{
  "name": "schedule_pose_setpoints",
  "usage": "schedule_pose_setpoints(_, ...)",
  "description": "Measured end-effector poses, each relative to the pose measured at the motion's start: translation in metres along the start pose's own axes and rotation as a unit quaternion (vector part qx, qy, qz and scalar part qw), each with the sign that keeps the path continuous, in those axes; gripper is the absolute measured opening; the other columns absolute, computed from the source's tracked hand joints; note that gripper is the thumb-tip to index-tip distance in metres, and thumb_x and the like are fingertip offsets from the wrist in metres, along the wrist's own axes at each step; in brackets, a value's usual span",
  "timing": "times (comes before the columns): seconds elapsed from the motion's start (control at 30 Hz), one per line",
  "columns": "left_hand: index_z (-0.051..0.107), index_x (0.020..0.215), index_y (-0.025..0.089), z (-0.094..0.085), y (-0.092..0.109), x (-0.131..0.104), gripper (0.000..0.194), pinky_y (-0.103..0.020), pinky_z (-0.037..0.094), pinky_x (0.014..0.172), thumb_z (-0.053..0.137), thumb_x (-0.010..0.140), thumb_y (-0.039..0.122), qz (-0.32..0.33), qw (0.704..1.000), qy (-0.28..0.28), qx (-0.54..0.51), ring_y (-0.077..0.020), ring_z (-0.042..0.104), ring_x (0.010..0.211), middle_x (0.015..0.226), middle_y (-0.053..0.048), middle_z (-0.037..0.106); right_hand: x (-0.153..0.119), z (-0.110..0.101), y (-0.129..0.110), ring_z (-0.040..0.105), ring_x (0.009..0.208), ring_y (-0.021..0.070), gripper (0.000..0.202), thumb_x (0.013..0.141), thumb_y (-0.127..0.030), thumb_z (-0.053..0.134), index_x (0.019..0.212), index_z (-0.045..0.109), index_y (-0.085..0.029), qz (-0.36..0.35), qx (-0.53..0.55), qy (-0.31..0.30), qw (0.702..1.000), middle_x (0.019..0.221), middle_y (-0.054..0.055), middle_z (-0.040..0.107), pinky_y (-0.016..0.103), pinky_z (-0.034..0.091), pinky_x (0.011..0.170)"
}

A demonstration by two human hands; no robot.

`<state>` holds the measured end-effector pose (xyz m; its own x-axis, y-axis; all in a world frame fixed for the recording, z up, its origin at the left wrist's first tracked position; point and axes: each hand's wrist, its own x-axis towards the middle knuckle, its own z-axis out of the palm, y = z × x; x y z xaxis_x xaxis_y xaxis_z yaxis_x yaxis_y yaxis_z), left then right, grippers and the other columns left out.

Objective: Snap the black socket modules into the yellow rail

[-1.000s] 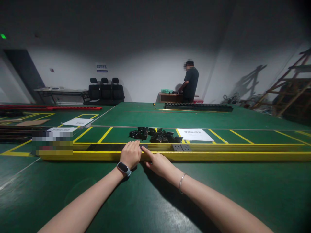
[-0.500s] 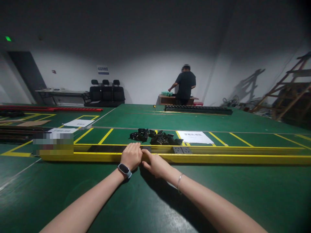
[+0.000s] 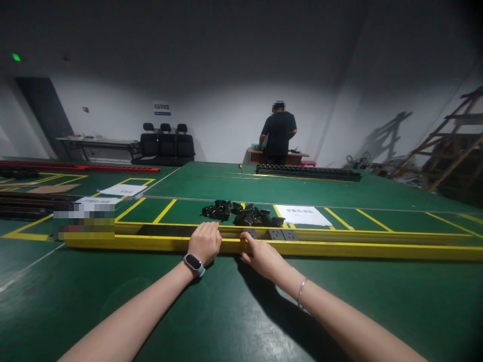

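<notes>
- The left hand (image 3: 205, 244) was on the yellow rail (image 3: 339, 249); its fingers were bent over the near edge, close together, but I cannot tell if they held on tight.
- The right hand (image 3: 266, 259) was just beside it; its fingers were open, with the pointing one at a small dark block (image 3: 249, 232) in the rail and the thumb lower, at the front side.
- Two dark blocks with little holes (image 3: 283, 235) sat side by side in the rail, right of that block.
- The rail lay long and flat on the green tabletop (image 3: 169, 311); black pieces (image 3: 251, 216) lay in a heap behind it, near a white paper (image 3: 304, 216).
</notes>
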<state>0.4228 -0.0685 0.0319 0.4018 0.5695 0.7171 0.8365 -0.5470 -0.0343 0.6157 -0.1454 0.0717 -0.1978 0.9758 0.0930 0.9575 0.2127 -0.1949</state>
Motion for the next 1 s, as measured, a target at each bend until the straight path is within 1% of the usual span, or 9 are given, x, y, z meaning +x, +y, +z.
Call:
schedule_pose_setpoints(0.23,0.062,0.109,0.009,0.0,0.0,-0.001,0.037,-0.042,0.045,0.091,0.033,0.089,0.021,0.002,1.0,0.006,-0.003,-0.0238,0.06,0.097,0.104,-0.014,0.067,-0.015,-0.003,0.035,0.065,0.075,0.0212,0.042,0.089,-0.034,0.046,0.128,0.038,-0.021,0.015,-0.015,0.017,1.0,0.083,0.007,0.067,0.025,0.039,0.058)
schedule_pose_setpoints(0.4,0.061,0.11,0.011,-0.001,0.001,-0.002,0.036,-0.043,0.044,0.093,0.033,0.089,0.022,-0.002,1.0,0.007,-0.016,-0.0238,0.06,0.097,0.105,-0.013,0.067,-0.016,-0.002,0.038,0.064,0.074,0.0197,0.041,0.088,-0.035,0.047,0.126,0.04,-0.021,0.019,-0.005,0.023,1.0,0.084,0.008,0.066,0.024,0.04,0.058)
schedule_pose_setpoints(0.47,0.06,0.111,0.011,-0.002,0.001,-0.001,0.036,-0.043,0.044,0.093,0.033,0.09,0.023,-0.013,0.999,0.01,-0.038,-0.0237,0.06,0.1,0.108,-0.013,0.066,-0.015,-0.002,0.031,0.065,0.071,0.0196,0.041,0.089,-0.037,0.046,0.125,0.04,-0.019,0.032,0.006,0.03,0.999,0.081,0.008,0.066,0.024,0.041,0.058)
schedule_pose_setpoints(0.53,0.058,0.113,0.012,-0.003,0.001,-0.001,0.037,-0.04,0.045,0.093,0.031,0.091,0.022,-0.038,0.996,0.019,-0.08,-0.0221,0.059,0.102,0.111,-0.012,0.065,-0.012,-0.003,0.02,0.064,0.062,0.0173,0.044,0.091,-0.038,0.043,0.129,0.036,-0.017,0.039,0.04,0.022,0.998,0.079,0.007,0.066,0.024,0.042,0.056)
schedule_pose_setpoints(0.63,0.056,0.112,0.016,-0.007,0.0,0.001,0.036,-0.034,0.047,0.089,0.026,0.092,0.021,-0.085,0.981,0.057,-0.163,-0.0183,0.059,0.103,0.11,-0.009,0.064,-0.004,-0.003,-0.006,0.058,0.044,0.0119,0.054,0.092,-0.039,0.039,0.14,0.022,-0.021,0.016,0.107,-0.037,0.993,0.077,0.004,0.067,0.021,0.042,0.049)
schedule_pose_setpoints(0.7,0.055,0.108,0.018,-0.008,-0.001,0.001,0.034,-0.033,0.048,0.087,0.025,0.093,0.021,-0.108,0.97,0.09,-0.197,-0.0174,0.059,0.1,0.106,-0.007,0.065,0.004,-0.001,-0.026,0.056,0.041,0.0105,0.059,0.092,-0.038,0.04,0.143,0.017,-0.024,-0.015,0.131,-0.064,0.989,0.077,0.003,0.067,0.02,0.041,0.048)
schedule_pose_setpoints(0.77,0.055,0.104,0.019,-0.009,-0.005,0.0,0.03,-0.032,0.048,0.084,0.027,0.092,0.021,-0.116,0.967,0.113,-0.199,-0.0177,0.06,0.094,0.101,-0.007,0.065,0.014,0.001,-0.045,0.058,0.043,0.011,0.059,0.091,-0.037,0.043,0.143,0.019,-0.024,-0.053,0.124,-0.064,0.989,0.074,0.002,0.067,0.021,0.043,0.053)
schedule_pose_setpoints(0.87,0.055,0.098,0.019,-0.009,-0.016,-0.002,0.025,-0.033,0.047,0.08,0.031,0.09,0.02,-0.087,0.976,0.119,-0.158,-0.0187,0.06,0.087,0.093,-0.007,0.064,0.027,0.006,-0.066,0.063,0.056,0.0149,0.056,0.09,-0.036,0.044,0.141,0.026,-0.026,-0.1,0.101,-0.045,0.989,0.082,0.004,0.069,0.023,0.043,0.059)
schedule_pose_setpoints(1.0,0.059,0.093,0.018,-0.011,-0.032,-0.002,0.025,-0.038,0.044,0.083,0.035,0.087,0.019,-0.021,0.993,0.091,-0.07,-0.0221,0.058,0.086,0.086,-0.008,0.064,0.033,0.011,-0.073,0.066,0.08,0.0218,0.055,0.089,-0.035,0.046,0.141,0.028,-0.026,-0.088,0.06,-0.013,0.994,0.094,0.008,0.069,0.026,0.043,0.066)
